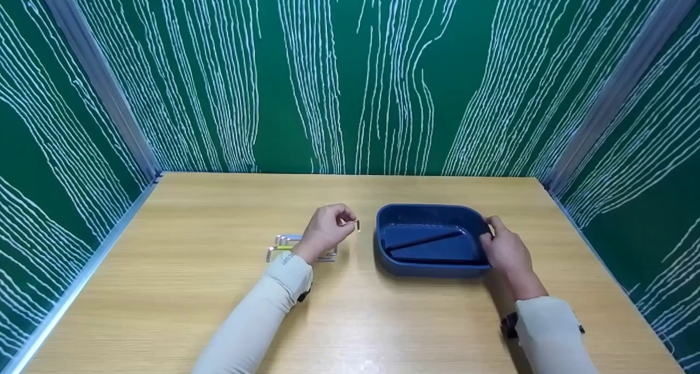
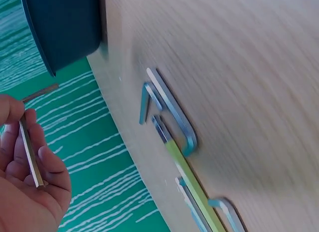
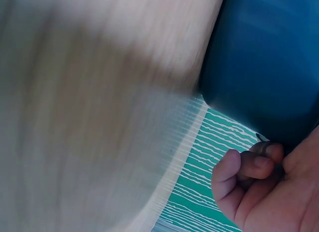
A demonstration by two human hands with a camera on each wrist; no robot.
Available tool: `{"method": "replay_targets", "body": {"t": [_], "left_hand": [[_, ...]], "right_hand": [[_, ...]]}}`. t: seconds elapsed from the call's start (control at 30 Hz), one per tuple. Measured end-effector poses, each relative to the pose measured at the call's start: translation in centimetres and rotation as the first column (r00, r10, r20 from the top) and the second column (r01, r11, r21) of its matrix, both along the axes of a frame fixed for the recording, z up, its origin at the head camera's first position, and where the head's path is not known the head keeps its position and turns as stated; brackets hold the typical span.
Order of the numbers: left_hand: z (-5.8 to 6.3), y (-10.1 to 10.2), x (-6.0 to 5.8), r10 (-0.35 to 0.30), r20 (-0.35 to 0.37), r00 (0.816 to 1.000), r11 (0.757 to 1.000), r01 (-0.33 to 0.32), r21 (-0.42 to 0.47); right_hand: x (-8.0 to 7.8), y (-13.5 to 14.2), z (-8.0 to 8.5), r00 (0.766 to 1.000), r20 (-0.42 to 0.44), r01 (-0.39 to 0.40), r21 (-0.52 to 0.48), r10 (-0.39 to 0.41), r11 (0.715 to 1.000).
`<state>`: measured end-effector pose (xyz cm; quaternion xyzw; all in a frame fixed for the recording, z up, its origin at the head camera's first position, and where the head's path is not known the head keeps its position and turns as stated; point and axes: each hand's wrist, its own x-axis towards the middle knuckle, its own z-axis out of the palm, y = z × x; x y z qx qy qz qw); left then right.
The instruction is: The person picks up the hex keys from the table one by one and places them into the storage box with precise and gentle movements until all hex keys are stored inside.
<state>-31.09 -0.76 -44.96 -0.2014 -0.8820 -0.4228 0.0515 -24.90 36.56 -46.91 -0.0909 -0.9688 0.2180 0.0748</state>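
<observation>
My left hand [image 1: 327, 231] pinches a bent hex key [image 2: 31, 154] between thumb and fingers, held up off the table to the left of a dark blue box. In the head view the short end of that hex key pokes out past the fingertips. The right hand [image 1: 509, 256] grips the right wall of the box [image 1: 432, 270], thumb over the rim. Under and beside the left wrist lie several more silver hex keys [image 2: 174, 107], one long piece [image 2: 192, 184] among them with a yellow-green sleeve. My left forearm partly hides this group in the head view.
Inside the box two thin dark strips [image 1: 424, 240] show, one slanting and one along the front wall. The wooden table [image 1: 180, 308] ends at green walls [image 1: 350, 117] with white wavy lines at the back and both sides.
</observation>
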Motion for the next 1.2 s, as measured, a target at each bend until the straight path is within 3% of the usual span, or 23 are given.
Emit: {"method": "replay_targets", "body": {"t": [0.5, 0.9, 1.2], "left_hand": [[0.3, 3.3, 1.4, -0.079, 0.014, 0.997, 0.992, 0.077, 0.102], [0.7, 6.3, 2.3, -0.135, 0.026, 0.990, 0.988, 0.133, 0.074], [1.0, 8.4, 2.6, -0.164, -0.041, 0.986, 0.985, 0.166, 0.047]], "right_hand": [[-0.2, 0.2, 0.2, 0.998, 0.064, 0.005, -0.045, -0.002, 0.999], [-0.1, 0.2, 0.2, 0.998, 0.062, -0.008, -0.044, 0.011, 0.999], [0.0, 0.2, 0.4, 0.999, 0.034, -0.022, -0.040, 0.023, 0.999]]}}
